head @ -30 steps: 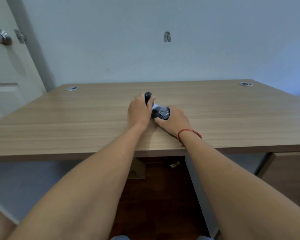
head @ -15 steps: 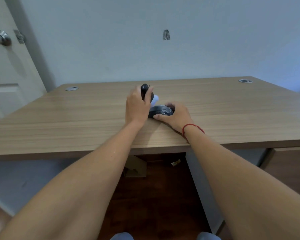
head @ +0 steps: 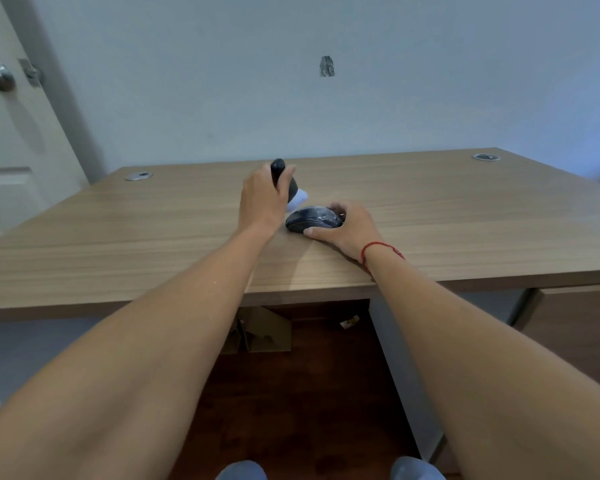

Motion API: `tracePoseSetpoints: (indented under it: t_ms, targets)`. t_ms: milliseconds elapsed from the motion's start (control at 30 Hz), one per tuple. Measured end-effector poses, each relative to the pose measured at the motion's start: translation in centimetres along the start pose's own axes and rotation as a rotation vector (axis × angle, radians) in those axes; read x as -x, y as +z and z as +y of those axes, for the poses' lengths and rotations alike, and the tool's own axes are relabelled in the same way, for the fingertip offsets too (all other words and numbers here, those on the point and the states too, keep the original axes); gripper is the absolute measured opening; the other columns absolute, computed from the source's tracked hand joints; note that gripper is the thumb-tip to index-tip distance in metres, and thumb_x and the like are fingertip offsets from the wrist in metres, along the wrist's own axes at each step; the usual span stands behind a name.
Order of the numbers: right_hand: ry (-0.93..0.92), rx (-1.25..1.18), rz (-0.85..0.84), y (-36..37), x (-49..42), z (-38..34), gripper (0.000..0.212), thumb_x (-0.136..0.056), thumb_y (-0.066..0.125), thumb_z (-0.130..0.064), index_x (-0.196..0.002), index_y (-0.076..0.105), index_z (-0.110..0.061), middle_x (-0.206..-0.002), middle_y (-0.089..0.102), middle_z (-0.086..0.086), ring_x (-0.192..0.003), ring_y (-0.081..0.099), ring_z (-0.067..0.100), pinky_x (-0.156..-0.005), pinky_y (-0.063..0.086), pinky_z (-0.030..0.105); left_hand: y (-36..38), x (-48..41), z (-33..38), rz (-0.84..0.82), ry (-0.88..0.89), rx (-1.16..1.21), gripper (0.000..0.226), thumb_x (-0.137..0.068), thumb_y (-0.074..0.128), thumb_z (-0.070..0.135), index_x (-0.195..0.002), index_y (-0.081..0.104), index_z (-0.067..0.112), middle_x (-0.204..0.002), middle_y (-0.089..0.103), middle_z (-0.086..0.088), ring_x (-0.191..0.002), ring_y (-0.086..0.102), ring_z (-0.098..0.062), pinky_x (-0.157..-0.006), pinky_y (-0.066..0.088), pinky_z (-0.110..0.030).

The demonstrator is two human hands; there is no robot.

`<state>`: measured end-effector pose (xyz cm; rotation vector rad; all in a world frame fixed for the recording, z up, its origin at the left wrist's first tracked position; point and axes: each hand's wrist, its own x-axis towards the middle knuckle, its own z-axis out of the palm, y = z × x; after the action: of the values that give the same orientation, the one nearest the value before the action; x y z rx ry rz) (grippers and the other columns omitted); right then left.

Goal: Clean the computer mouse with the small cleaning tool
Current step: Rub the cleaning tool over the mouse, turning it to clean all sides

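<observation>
Both hands work mid-desk (head: 430,216): left hand (head: 262,199) clamps the cleaning tool (head: 284,183), right hand (head: 350,225) clasps the mouse (head: 314,219).

The computer mouse (head: 314,219) is black and glossy, with a low rounded back. It lies flat, belly down, on the wooden table (head: 118,233), near the front edge and about midway along it, its long axis running left to right. The small cleaning tool (head: 287,188) has a dark, rounded handle and a pale, whitish head. It is tilted, handle up and away, head pointing down toward the mouse's left end, just above it and apart from it.
</observation>
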<state>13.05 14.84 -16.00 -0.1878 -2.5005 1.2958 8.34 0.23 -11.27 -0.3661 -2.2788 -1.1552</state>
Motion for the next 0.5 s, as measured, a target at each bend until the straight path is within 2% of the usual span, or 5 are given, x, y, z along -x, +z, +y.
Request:
tracePoseSetpoints:
  t_ms: [133, 267, 400, 500]
  targets:
    - [-0.014, -0.011, -0.009, -0.1, 0.3, -0.2, 0.067, -0.068, 0.086, -0.040, -0.125, 0.059, -0.016, -0.115, 0.064, -0.003, -0.105, 0.062, 0.017, -0.095, 0.051, 0.035, 1.1, 0.1, -0.6, -0.062, -0.049, -0.060, 0.044, -0.096, 0.051, 0.039, -0.094, 0.059, -0.004, -0.097, 0.066, -0.022, -0.092, 0.060, -0.036, -0.068, 0.038, -0.033]
    - [-0.020, 0.001, -0.012, 0.0, 0.1, 0.0, 0.065, -0.066, 0.085, -0.045, -0.120, 0.063, -0.018, -0.112, 0.068, -0.001, -0.101, 0.064, 0.017, -0.092, 0.054, 0.037, 0.4, -0.4, -2.1, -0.142, -0.093, -0.253, 0.044, -0.096, 0.052, 0.039, -0.099, 0.060, -0.005, -0.105, 0.065, -0.024, -0.099, 0.060, -0.039, -0.075, 0.044, -0.039]
    - [-0.020, 0.024, -0.007, 0.3, 0.1, -0.3, 0.071, -0.057, 0.079, -0.058, -0.118, 0.065, -0.023, -0.108, 0.070, -0.003, -0.098, 0.066, 0.017, -0.089, 0.055, 0.038, -0.1, -0.6, -1.3, -0.088, -0.028, -0.176, 0.042, -0.096, 0.052, 0.038, -0.088, 0.059, -0.002, -0.090, 0.064, -0.022, -0.088, 0.059, -0.037, -0.066, 0.034, -0.033]
    - [-0.027, 0.010, 0.011, 0.3, 0.3, -0.4, 0.062, -0.054, 0.071, -0.057, -0.107, 0.069, -0.026, -0.097, 0.071, -0.006, -0.090, 0.066, 0.016, -0.083, 0.054, 0.035, 0.3, -0.9, 0.7, -0.056, 0.005, 0.006, 0.037, -0.094, 0.055, 0.037, -0.073, 0.050, 0.006, -0.071, 0.054, -0.014, -0.075, 0.054, -0.034, -0.062, 0.028, -0.028]
